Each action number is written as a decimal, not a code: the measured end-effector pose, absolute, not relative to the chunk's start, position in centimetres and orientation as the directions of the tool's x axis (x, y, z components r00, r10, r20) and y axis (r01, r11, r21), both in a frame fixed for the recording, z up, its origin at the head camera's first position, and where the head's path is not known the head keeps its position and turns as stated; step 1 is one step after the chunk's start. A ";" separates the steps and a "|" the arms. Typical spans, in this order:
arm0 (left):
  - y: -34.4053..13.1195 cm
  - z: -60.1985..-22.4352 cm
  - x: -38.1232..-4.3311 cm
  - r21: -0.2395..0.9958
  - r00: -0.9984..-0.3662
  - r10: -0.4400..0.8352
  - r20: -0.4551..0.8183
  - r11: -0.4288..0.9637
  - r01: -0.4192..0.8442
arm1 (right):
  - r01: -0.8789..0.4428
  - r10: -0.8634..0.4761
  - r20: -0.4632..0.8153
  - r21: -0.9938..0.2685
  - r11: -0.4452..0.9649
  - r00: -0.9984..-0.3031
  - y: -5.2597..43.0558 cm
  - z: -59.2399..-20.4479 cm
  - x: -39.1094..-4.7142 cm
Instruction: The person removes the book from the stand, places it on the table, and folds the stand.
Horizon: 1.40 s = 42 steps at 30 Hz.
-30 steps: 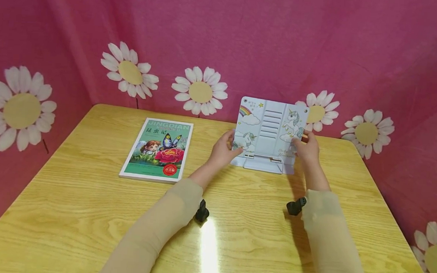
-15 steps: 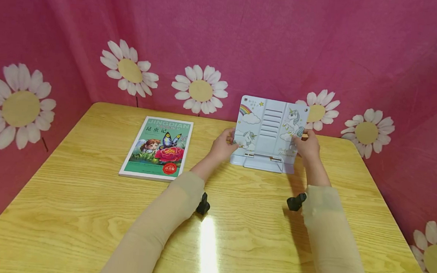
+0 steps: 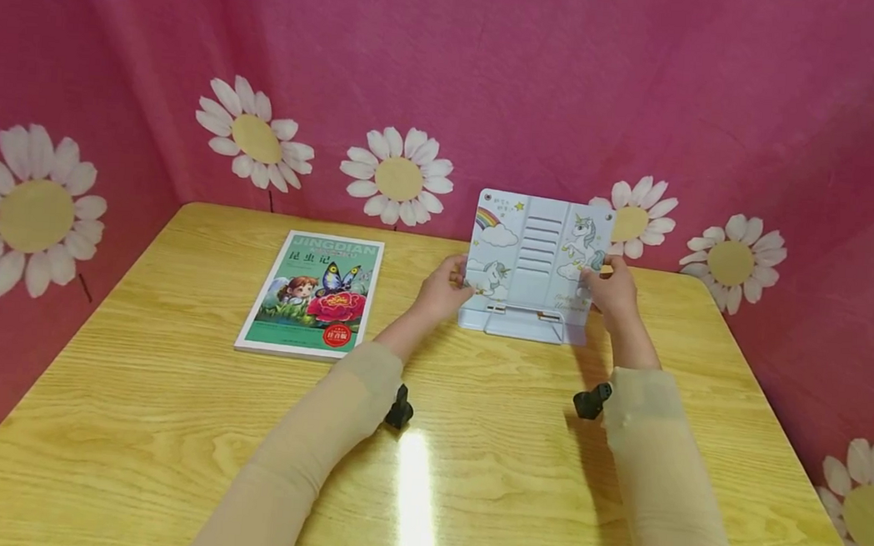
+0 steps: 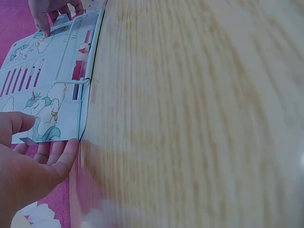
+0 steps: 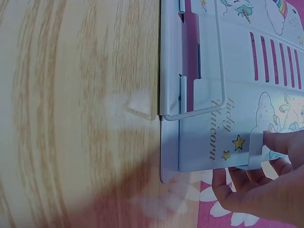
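Note:
A white book stand (image 3: 536, 254) with unicorns, a rainbow and slots stands tilted back near the table's far edge. Its wire holder (image 3: 527, 324) folds down in front of the base. My left hand (image 3: 442, 292) holds the panel's left edge, thumb at the front and fingers behind, as the left wrist view shows. At the right edge, my right hand (image 3: 616, 292) pinches the panel with the thumb over a small pale tab (image 5: 255, 149). Behind the panel, parts of the fingers are hidden. To the left lies a green-covered book (image 3: 311, 294), shut and flat.
The wooden table (image 3: 172, 424) has a bright light reflection near its front middle. A pink curtain with daisies (image 3: 398, 179) hangs behind and at both sides. Small black cameras (image 3: 590, 401) sit at both wrists.
My left thumb has drawn back slightly from the front of the panel toward its left edge. The right hand keeps its hold, and the stand and book stay in place.

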<state>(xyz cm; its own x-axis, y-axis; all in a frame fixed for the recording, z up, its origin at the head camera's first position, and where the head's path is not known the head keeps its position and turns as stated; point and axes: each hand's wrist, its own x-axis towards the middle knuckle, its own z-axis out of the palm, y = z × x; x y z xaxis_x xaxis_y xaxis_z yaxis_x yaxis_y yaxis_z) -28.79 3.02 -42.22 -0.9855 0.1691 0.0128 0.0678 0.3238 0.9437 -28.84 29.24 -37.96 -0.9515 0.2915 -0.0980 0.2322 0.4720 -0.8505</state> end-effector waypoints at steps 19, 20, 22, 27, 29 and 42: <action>2.2 -42.1 -27.8 0.951 -0.978 0.207 0.008 0.301 0.072 | 0.198 0.249 -0.078 -0.840 0.505 -0.965 29.4 -38.4 -29.2; 2.1 -42.1 -27.7 0.951 -0.978 0.210 0.004 0.302 0.069 | 0.203 0.249 -0.084 -0.839 0.504 -0.965 29.4 -38.4 -29.2; 2.0 -42.1 -27.5 0.949 -0.976 0.216 0.001 0.308 0.069 | 0.202 0.243 -0.086 -0.837 0.508 -0.966 29.4 -38.4 -29.2; 1.7 -42.2 -27.3 0.948 -0.972 0.234 -0.013 0.312 0.062 | 0.191 0.224 -0.087 -0.843 0.502 -0.971 29.4 -38.4 -29.2; 1.6 -42.2 -27.2 0.947 -0.971 0.239 -0.017 0.316 0.061 | 0.188 0.215 -0.088 -0.843 0.504 -0.973 29.4 -38.4 -29.2; 0.9 -42.2 -26.7 0.945 -0.966 0.257 -0.029 0.322 0.058 | 0.159 0.193 -0.060 -0.820 0.550 -0.979 29.1 -38.4 -29.1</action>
